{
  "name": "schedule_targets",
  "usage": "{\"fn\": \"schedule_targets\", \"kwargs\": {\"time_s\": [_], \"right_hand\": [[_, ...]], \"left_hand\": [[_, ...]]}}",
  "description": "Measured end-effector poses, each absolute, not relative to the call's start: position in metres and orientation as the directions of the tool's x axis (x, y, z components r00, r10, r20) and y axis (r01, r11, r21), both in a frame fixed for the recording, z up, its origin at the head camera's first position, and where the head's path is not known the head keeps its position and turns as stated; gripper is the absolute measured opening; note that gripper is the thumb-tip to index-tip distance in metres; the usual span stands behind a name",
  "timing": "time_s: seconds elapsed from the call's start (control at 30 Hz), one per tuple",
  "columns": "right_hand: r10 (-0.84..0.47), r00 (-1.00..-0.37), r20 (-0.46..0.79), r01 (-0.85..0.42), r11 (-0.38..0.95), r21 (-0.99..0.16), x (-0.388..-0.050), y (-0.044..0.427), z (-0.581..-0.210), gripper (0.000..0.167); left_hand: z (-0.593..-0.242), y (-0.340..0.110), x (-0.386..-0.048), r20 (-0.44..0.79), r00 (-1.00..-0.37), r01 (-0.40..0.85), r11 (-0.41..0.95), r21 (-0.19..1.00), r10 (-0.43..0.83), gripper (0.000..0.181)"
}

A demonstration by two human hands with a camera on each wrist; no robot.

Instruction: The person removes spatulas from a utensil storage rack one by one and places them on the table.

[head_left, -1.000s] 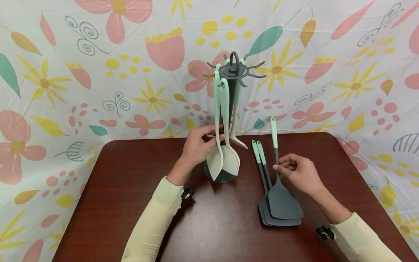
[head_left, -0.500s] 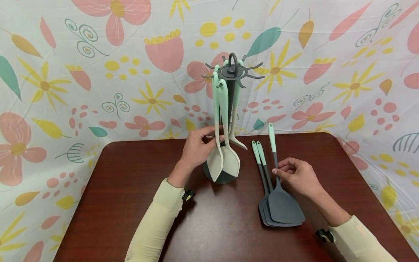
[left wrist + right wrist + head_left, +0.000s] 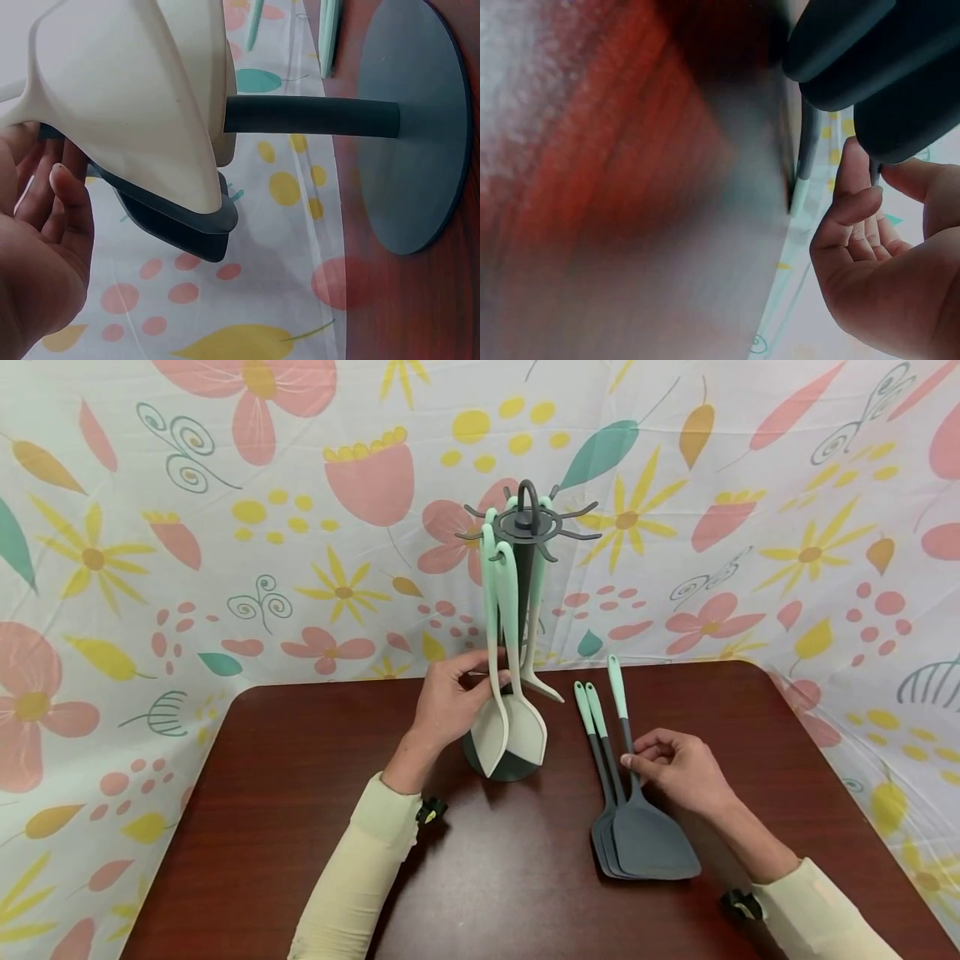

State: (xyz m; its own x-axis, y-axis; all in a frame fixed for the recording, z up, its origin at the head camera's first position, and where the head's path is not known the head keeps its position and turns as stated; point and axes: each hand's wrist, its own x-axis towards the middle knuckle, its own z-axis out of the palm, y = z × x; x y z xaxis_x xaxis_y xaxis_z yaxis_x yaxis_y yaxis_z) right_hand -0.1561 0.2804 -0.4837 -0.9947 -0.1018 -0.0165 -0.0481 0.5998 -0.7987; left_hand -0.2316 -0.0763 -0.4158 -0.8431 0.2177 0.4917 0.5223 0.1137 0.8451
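Observation:
A dark grey rotating-style utensil stand [image 3: 527,524] with hooks around its top stands upright on the table. My left hand [image 3: 450,697] grips its pole, with fingertips partly hidden behind the hanging utensils. Cream-headed utensils with mint handles [image 3: 507,597] hang from the near and left hooks. The left wrist view shows dark utensil heads [image 3: 176,225] hanging there too, and the round base [image 3: 420,157]. With thumb and fingers, my right hand [image 3: 686,768] pinches the grey shaft of a spatula [image 3: 654,843]. Its blade overlaps two similar spatulas [image 3: 602,827] lying on the table.
The dark red-brown table [image 3: 315,827] has rounded far corners. Just behind it hangs a flower-patterned cloth [image 3: 345,635]. Another cream-headed utensil [image 3: 542,685] hangs on the far right side of the stand.
My right hand has moved slightly toward me and down with the top spatula, whose blade now lines up with the two others. The left hand keeps its place on the stand.

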Motion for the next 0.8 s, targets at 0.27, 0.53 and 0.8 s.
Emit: {"fn": "schedule_targets", "kwargs": {"time_s": [0.27, 0.53, 0.8], "right_hand": [[-0.103, -0.992, -0.079, 0.003, 0.592, -0.806, -0.152, 0.282, -0.491, 0.029], [-0.107, -0.989, -0.106, 0.023, 0.591, -0.806, -0.151, 0.283, -0.495, 0.029], [-0.103, -0.988, -0.114, 0.03, 0.6, -0.8, -0.152, 0.283, -0.496, 0.028]], "left_hand": [[-0.419, -0.075, -0.232, 0.504, -0.835, 0.536, 0.118, 0.836, 0.219, 0.026], [-0.42, -0.075, -0.231, 0.513, -0.833, 0.542, 0.122, 0.832, 0.206, 0.026], [-0.42, -0.077, -0.232, 0.536, -0.815, 0.568, 0.122, 0.814, 0.218, 0.027]]}}
